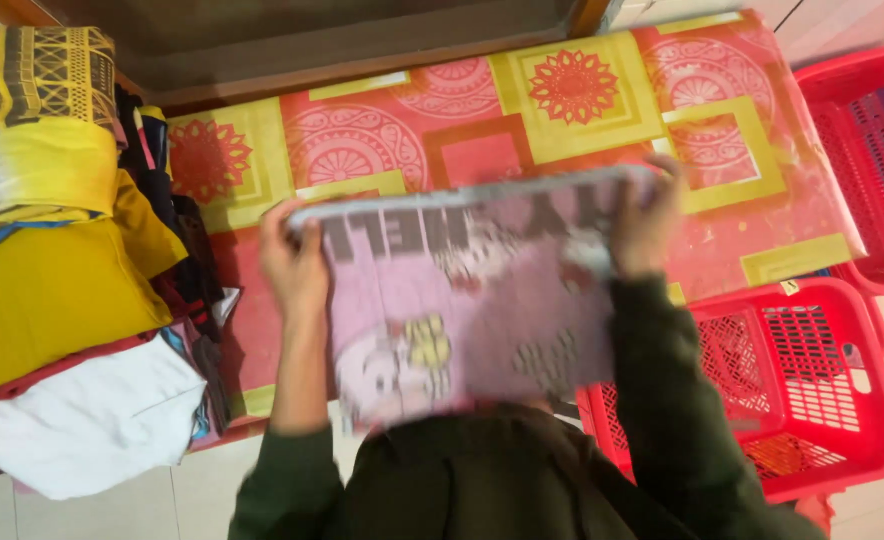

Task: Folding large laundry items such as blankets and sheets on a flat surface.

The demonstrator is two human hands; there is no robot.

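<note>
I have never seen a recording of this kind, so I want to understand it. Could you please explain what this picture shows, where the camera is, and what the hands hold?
There is no machine here. One camera sits on a person's head and looks down, so you see the person's own two arms in dark green sleeves.

The left hand and the right hand each grip a top corner of a pink printed cloth and hold it spread out above the table. The cloth is blurred, so its print is hard to tell.

The table has a red and yellow patterned cover. On its left side lies a pile of clothes, yellow, white and dark. On the floor at the right stand two red baskets, one near and one farther back.
</note>
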